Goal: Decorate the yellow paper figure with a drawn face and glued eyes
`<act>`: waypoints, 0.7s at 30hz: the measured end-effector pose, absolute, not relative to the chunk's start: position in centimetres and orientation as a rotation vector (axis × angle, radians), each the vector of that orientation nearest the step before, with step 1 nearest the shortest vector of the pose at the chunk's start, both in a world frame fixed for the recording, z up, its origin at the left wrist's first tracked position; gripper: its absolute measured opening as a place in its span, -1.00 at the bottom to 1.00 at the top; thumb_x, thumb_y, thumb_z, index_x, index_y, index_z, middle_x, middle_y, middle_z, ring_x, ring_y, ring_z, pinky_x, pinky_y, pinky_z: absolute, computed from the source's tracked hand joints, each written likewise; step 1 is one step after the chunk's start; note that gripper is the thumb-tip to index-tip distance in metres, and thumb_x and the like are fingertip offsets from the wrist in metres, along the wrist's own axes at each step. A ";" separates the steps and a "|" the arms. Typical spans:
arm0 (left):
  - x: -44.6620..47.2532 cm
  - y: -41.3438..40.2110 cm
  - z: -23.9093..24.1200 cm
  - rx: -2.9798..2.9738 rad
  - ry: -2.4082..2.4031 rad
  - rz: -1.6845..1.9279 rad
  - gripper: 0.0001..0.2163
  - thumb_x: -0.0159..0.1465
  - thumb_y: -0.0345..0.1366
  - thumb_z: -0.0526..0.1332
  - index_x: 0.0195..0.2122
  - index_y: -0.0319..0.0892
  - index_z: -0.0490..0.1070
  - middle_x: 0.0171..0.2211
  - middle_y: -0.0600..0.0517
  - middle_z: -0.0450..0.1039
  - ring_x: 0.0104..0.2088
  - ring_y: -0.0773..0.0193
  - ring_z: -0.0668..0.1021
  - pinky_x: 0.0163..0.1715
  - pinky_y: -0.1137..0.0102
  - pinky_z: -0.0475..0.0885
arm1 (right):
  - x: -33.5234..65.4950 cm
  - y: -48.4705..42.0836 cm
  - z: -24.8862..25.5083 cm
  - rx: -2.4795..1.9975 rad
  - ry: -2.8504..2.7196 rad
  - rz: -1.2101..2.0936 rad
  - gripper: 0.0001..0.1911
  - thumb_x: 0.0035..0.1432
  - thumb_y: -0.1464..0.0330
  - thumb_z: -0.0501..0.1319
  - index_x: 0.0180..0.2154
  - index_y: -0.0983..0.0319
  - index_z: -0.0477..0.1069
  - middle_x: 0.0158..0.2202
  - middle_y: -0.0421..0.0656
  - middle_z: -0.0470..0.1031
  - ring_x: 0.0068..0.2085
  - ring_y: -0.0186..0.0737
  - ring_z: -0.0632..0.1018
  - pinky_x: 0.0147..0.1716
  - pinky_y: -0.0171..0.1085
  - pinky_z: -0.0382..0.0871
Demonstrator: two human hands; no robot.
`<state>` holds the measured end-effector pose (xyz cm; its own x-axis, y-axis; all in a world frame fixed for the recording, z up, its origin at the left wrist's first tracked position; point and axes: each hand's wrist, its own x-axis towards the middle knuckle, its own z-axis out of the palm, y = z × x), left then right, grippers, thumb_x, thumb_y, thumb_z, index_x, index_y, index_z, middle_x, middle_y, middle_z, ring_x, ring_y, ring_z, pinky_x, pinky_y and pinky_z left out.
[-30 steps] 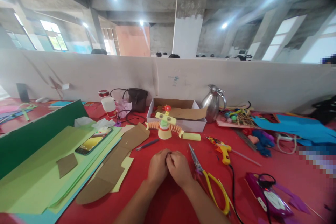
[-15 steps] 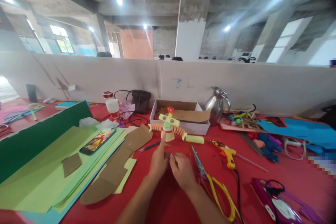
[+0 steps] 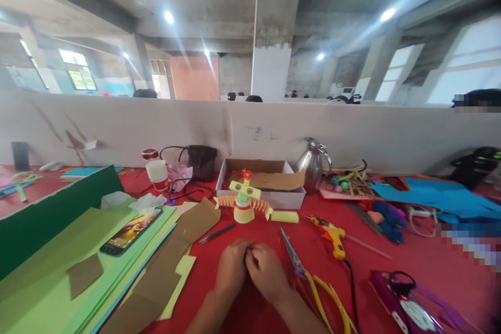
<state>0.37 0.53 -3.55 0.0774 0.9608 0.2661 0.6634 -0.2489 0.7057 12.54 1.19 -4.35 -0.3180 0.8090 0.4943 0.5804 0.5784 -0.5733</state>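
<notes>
My left hand (image 3: 230, 270) and my right hand (image 3: 266, 272) rest together on the red table (image 3: 352, 271), fingers curled and pinched against each other over something too small to make out. Just beyond them stands a paper robot figure (image 3: 243, 199) with a yellow head, orange pleated arms and a cream cup body. Yellow-handled scissors (image 3: 313, 282) lie right of my right hand. A dark pen (image 3: 216, 233) lies ahead of my left hand.
Green and brown paper sheets (image 3: 78, 271) with a phone (image 3: 130, 231) lie on the left. A cardboard box (image 3: 261, 183), steel jug (image 3: 313, 164), glue gun (image 3: 331, 233), black bag (image 3: 201, 162) and craft scraps (image 3: 391, 203) crowd the back and right, before a white partition (image 3: 274, 130).
Half a second ago my left forefinger pointed at the paper robot; now it has drawn back and both hands are pinched together again.
</notes>
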 end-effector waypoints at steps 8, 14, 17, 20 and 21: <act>0.2 0.7 -3.8 1.964 1.612 0.982 -0.60 0.16 -0.50 0.04 -0.07 -0.16 0.57 -0.15 -0.15 0.60 -0.15 0.13 0.60 -0.04 0.26 0.44 | 12.7 1.3 -4.1 -1.136 -2.065 0.340 -0.60 0.28 0.44 0.03 -0.55 0.23 0.46 -0.48 -0.09 0.56 -0.42 -0.23 0.53 -0.36 -0.29 0.29; 0.4 0.6 -4.1 1.985 1.623 1.067 -0.65 0.19 -0.50 0.08 -0.07 -0.19 0.56 -0.16 -0.14 0.59 -0.15 0.16 0.59 -0.07 0.29 0.44 | 13.4 1.1 -3.0 -1.106 -1.998 0.403 -0.56 0.30 0.38 0.04 -0.61 0.22 0.40 -0.55 -0.14 0.49 -0.48 -0.26 0.47 -0.40 -0.30 0.25; -0.3 1.2 -3.3 1.871 1.668 1.342 -0.68 0.24 -0.47 0.06 -0.07 -0.19 0.54 -0.15 -0.10 0.57 -0.15 0.21 0.58 -0.08 0.33 0.44 | 14.9 1.9 -0.8 -1.099 -1.784 0.499 -0.55 0.34 0.30 0.01 -0.55 0.22 0.44 -0.50 -0.15 0.52 -0.41 -0.25 0.51 -0.31 -0.30 0.31; -2.0 3.0 -1.3 1.666 1.793 1.578 -0.72 0.27 -0.38 0.09 -0.07 -0.19 0.52 -0.18 -0.07 0.55 -0.20 0.23 0.56 -0.16 0.36 0.45 | 16.7 4.3 1.9 -1.126 -1.566 0.495 -0.66 0.32 0.23 0.04 -0.36 0.22 0.51 -0.31 -0.11 0.58 -0.22 -0.17 0.55 -0.17 -0.25 0.35; -2.7 3.9 -0.5 1.620 1.826 1.616 -0.72 0.26 -0.35 0.11 -0.07 -0.19 0.52 -0.20 -0.07 0.54 -0.24 0.23 0.55 -0.19 0.35 0.45 | 17.2 5.5 2.6 -1.140 -1.541 0.468 -0.71 0.28 0.21 0.09 -0.27 0.22 0.51 -0.24 -0.08 0.59 -0.16 -0.13 0.54 -0.12 -0.21 0.36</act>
